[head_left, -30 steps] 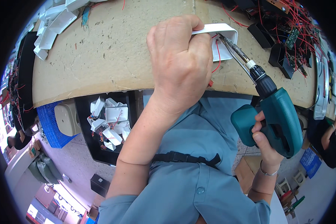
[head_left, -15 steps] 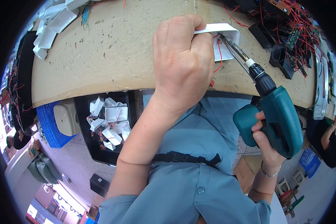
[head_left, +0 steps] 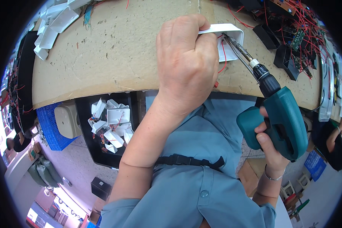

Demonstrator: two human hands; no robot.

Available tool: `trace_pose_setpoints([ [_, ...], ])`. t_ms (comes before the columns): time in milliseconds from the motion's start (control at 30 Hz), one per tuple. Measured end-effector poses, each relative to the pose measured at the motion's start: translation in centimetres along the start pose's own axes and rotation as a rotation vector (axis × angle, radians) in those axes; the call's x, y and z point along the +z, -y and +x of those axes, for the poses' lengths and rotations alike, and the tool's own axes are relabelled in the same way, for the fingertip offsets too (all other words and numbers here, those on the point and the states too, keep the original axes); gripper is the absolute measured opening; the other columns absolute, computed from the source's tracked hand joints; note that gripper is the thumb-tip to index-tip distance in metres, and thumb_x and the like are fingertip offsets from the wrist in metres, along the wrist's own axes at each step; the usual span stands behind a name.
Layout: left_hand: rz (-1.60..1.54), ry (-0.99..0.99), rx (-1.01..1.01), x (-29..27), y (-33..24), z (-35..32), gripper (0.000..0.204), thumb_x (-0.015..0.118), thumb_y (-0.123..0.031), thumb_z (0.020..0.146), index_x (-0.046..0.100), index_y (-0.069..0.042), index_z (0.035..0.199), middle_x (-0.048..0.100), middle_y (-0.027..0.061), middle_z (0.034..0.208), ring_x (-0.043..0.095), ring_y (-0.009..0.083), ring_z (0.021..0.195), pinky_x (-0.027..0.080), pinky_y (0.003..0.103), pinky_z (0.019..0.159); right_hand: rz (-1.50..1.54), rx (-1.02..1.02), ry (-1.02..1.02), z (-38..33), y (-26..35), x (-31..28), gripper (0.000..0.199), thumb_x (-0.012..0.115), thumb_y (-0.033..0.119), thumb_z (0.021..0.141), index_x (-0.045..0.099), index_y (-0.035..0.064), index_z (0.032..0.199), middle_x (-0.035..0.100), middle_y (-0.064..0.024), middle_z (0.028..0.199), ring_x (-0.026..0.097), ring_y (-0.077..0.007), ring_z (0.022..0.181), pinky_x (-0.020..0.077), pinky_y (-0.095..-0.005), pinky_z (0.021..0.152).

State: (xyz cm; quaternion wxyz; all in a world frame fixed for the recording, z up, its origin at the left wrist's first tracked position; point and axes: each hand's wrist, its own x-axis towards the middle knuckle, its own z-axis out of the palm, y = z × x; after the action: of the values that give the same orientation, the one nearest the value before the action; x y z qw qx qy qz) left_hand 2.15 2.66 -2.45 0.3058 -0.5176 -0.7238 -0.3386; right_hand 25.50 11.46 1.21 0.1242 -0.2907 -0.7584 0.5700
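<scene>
My left hand (head_left: pixel 186 62) grips a white plastic housing (head_left: pixel 236 34) by its near left side, fingers closed on its rim over the table. A red wire (head_left: pixel 225 57) comes out of the housing and hangs over its lower edge. In my right hand (head_left: pixel 269 142) is a green soldering gun (head_left: pixel 288 117), its handle wrapped by my fingers. The gun's metal tip, with a thin tube alongside, reaches inside the housing near the wire's end. My left hand hides much of the housing, so the joint under the tip is hard to make out.
White housings (head_left: pixel 64 21) pile up at the table's far left. Black cases (head_left: pixel 285 59) and tangled red wires with circuit boards lie at the far right. Below the table's front edge, a black bin (head_left: pixel 93 146) holds white housings with wires. Beside it are a beige stool (head_left: pixel 67 121) and blue crate (head_left: pixel 51 127).
Almost nothing differs. The soldering gun's body has shifted very slightly, while its tip stays inside the housing and my left hand keeps its hold.
</scene>
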Motion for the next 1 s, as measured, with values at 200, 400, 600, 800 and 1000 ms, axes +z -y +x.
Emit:
trace_pose_setpoints([
  [200, 0.01, 0.003, -0.007, -0.1, 0.0, -0.1, 0.006, 0.059, -0.001, 0.064, 0.055, 0.002, 0.068, 0.053, 0.0108, 0.092, 0.05, 0.0262, 0.083, 0.04, 0.036, 0.072, 0.064, -0.003, -0.066, 0.2, 0.6, 0.9, 0.036, 0.071, 0.001, 0.075, 0.059, -0.0016, 0.109, 0.063, -0.0077, 0.088, 0.06, -0.0151, 0.078, 0.0491, -0.0278, 0.069],
  [400, -0.159, -0.029, -0.134, 2.0, 0.0, -1.1, 0.006, 0.058, -0.002, 0.064, 0.054, 0.001, 0.067, 0.053, 0.0106, 0.093, 0.05, 0.0263, 0.083, 0.04, 0.036, 0.073, 0.092, 0.035, -0.059, -0.1, 0.3, 1.0, 0.05, 0.069, 0.002, 0.075, 0.05, -0.005, 0.12, 0.06, -0.0158, 0.103, 0.061, -0.0174, 0.082, 0.0482, -0.0332, 0.079],
  [600, -0.155, -0.022, -0.135, 2.0, 0.0, -1.0, 0.006, 0.058, -0.002, 0.063, 0.054, 0.001, 0.067, 0.053, 0.0109, 0.094, 0.049, 0.0264, 0.084, 0.04, 0.037, 0.073, 0.04, 0.066, -0.04, -0.2, 0.4, 0.6, 0.061, 0.069, 0.004, 0.074, 0.042, -0.0082, 0.127, 0.057, -0.0232, 0.116, 0.062, -0.0184, 0.082, 0.0478, -0.0366, 0.086],
  [800, -0.162, -0.03, -0.142, 2.2, 0.0, -1.2, 0.006, 0.059, -0.001, 0.062, 0.055, 0.001, 0.067, 0.053, 0.0115, 0.094, 0.049, 0.027, 0.084, 0.04, 0.037, 0.073, 0.057, 0.052, -0.051, -0.4, 0.5, 0.9, 0.061, 0.07, 0.004, 0.074, 0.042, -0.0082, 0.127, 0.056, -0.0245, 0.117, 0.062, -0.0175, 0.081, 0.0499, -0.0332, 0.079],
  [1000, -0.174, -0.044, -0.14, 2.3, 0.2, -1.2, 0.006, 0.06, 0.0, 0.062, 0.055, 0.001, 0.066, 0.053, 0.0122, 0.094, 0.049, 0.0276, 0.083, 0.04, 0.037, 0.072, 0.059, 0.067, -0.046, -0.6, 0.2, 0.8, 0.062, 0.071, 0.006, 0.074, 0.042, -0.0088, 0.127, 0.056, -0.0242, 0.117, 0.061, -0.0173, 0.08, 0.0504, -0.0314, 0.076],
])
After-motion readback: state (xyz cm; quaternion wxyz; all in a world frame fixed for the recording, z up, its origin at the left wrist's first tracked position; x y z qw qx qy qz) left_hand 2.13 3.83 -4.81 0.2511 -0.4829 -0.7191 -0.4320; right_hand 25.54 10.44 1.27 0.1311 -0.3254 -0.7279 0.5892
